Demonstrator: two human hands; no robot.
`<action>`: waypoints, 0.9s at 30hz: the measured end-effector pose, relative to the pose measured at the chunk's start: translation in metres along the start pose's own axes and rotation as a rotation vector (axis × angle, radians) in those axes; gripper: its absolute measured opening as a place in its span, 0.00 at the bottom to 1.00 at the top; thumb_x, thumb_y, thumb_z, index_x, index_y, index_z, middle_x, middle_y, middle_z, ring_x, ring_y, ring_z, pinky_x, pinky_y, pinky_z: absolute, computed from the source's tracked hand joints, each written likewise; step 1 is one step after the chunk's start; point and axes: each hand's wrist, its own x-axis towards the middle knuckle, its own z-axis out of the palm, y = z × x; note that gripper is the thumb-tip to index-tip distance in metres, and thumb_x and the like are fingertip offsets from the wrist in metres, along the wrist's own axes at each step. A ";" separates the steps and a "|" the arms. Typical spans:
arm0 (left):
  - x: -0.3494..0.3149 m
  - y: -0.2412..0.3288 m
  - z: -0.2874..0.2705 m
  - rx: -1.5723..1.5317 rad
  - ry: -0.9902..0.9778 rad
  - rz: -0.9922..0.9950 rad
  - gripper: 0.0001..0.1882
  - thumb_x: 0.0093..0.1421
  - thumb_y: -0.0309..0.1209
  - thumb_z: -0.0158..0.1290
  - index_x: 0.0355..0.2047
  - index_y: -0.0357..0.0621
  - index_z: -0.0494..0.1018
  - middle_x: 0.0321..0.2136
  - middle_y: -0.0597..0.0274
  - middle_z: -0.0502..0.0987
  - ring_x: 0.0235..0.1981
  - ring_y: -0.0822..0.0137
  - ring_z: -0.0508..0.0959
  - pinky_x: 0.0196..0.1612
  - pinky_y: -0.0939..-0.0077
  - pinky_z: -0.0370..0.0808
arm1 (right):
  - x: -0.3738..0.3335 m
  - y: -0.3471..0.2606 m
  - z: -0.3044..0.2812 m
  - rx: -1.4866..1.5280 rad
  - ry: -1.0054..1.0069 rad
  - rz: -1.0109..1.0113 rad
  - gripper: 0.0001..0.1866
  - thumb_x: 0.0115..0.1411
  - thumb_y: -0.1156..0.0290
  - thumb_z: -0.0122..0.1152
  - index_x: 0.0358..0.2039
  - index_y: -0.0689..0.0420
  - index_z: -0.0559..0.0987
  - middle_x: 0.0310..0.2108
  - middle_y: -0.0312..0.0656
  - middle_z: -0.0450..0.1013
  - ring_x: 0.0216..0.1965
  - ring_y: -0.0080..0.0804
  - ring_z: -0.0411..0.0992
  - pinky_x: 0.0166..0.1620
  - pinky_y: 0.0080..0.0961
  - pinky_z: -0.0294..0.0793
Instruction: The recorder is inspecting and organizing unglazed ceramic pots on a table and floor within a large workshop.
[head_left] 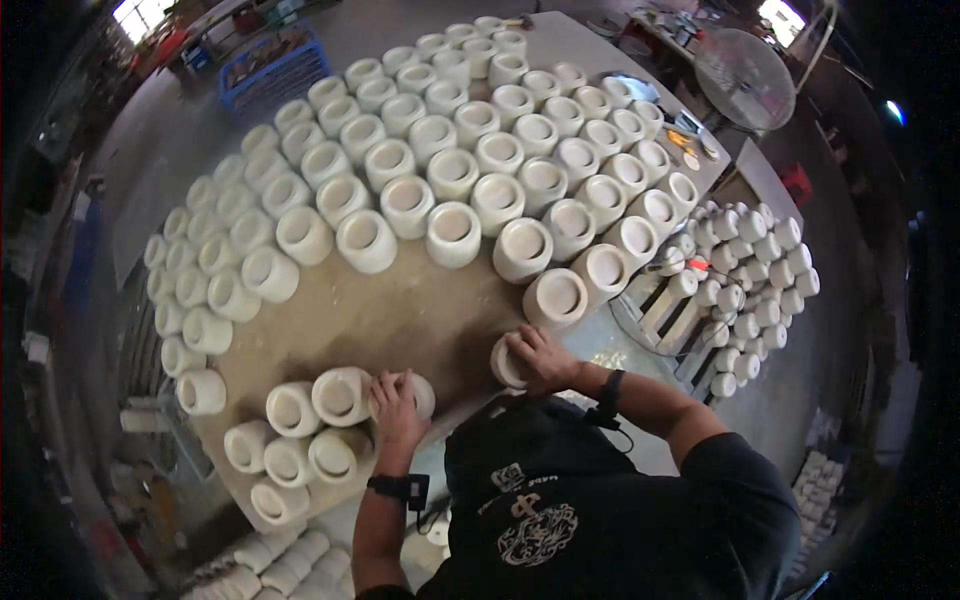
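Note:
At the near edge of the table, my left hand (399, 408) is closed over the left side of a round white pot (424, 397), its fingers hiding much of it. To the right, my right hand (545, 362) grips another white pot (506, 363) from its right side, with the thumb and fingers around the rim. Both pots are on or just above the tabletop; I cannot tell which. Touching or close beside my left hand is a small cluster of similar pots (341, 396), thick-walled with recessed round tops. One more pot (555, 298) stands just beyond my right hand.
Rows of white pots (453, 233) cover the far part of the brown table (380, 310). On the right, many small white pieces (745, 270) are stacked on a slatted pallet (660, 316). A fan (745, 80), a blue crate (273, 72) and orange-handled tools (682, 141) are farther back.

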 end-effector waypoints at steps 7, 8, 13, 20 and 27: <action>-0.024 -0.013 0.016 0.026 0.113 0.168 0.38 0.44 0.26 0.61 0.58 0.50 0.63 0.59 0.41 0.58 0.63 0.37 0.55 0.65 0.42 0.52 | -0.006 0.011 0.013 -0.036 -0.074 0.050 0.55 0.32 0.62 0.76 0.61 0.60 0.59 0.57 0.61 0.57 0.59 0.62 0.57 0.62 0.47 0.60; -0.027 -0.016 0.018 0.022 0.178 0.229 0.32 0.50 0.24 0.54 0.57 0.51 0.65 0.58 0.41 0.60 0.62 0.36 0.57 0.65 0.44 0.53 | -0.004 0.007 0.006 -0.012 -0.079 0.051 0.55 0.32 0.62 0.76 0.61 0.60 0.59 0.57 0.62 0.57 0.59 0.62 0.57 0.63 0.47 0.59; -0.024 -0.019 0.012 0.091 0.135 0.364 0.29 0.56 0.29 0.46 0.60 0.55 0.63 0.62 0.44 0.58 0.65 0.42 0.55 0.67 0.48 0.50 | -0.003 0.004 -0.005 -0.020 -0.099 0.074 0.56 0.32 0.61 0.77 0.61 0.61 0.58 0.58 0.63 0.57 0.60 0.65 0.56 0.61 0.50 0.62; -0.041 -0.012 0.011 0.149 0.136 0.272 0.45 0.46 0.40 0.60 0.65 0.54 0.56 0.66 0.45 0.52 0.69 0.45 0.50 0.69 0.48 0.45 | 0.002 0.014 0.000 -0.103 -0.194 0.136 0.61 0.37 0.55 0.76 0.67 0.60 0.49 0.63 0.64 0.49 0.65 0.65 0.48 0.66 0.54 0.51; -0.103 -0.026 0.009 -0.296 0.371 -0.211 0.44 0.50 0.43 0.63 0.64 0.47 0.57 0.63 0.40 0.55 0.65 0.37 0.53 0.66 0.46 0.51 | 0.006 0.018 0.007 -0.149 -0.109 -0.010 0.56 0.39 0.55 0.73 0.64 0.66 0.53 0.63 0.65 0.50 0.65 0.65 0.49 0.66 0.58 0.48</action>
